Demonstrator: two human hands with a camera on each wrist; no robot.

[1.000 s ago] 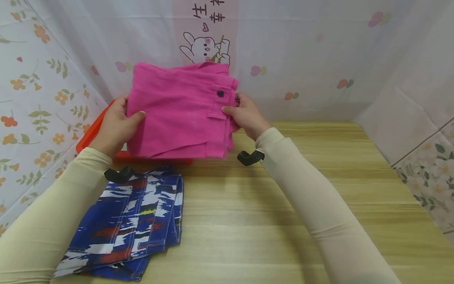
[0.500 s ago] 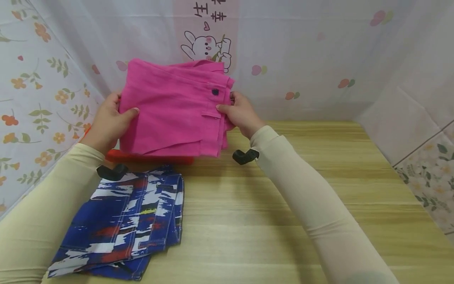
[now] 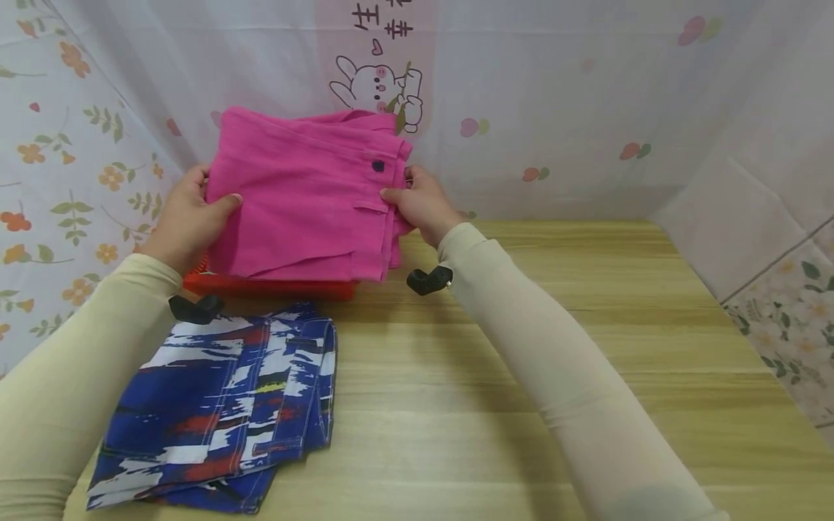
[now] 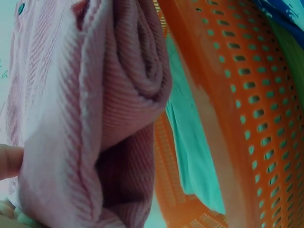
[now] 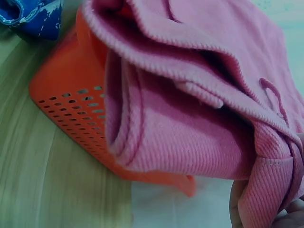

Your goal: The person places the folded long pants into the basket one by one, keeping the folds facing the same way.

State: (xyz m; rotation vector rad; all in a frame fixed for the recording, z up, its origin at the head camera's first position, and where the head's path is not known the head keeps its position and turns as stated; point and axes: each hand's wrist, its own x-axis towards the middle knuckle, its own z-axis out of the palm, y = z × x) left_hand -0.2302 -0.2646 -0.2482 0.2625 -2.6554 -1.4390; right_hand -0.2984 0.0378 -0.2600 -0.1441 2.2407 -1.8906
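Rabbit-print white cloth (image 3: 554, 87) behind a wood-grain table (image 3: 417, 405)

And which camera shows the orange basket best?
The left wrist view shows the basket best: its rim, many holes and green cloth inside are up close. The head view shows mostly a red strip below the pink garment; the right wrist view shows a holey side, partly hidden by that garment.

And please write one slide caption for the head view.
Left hand and right hand hold a folded pink garment over a red basket, a blue patterned garment nearby.
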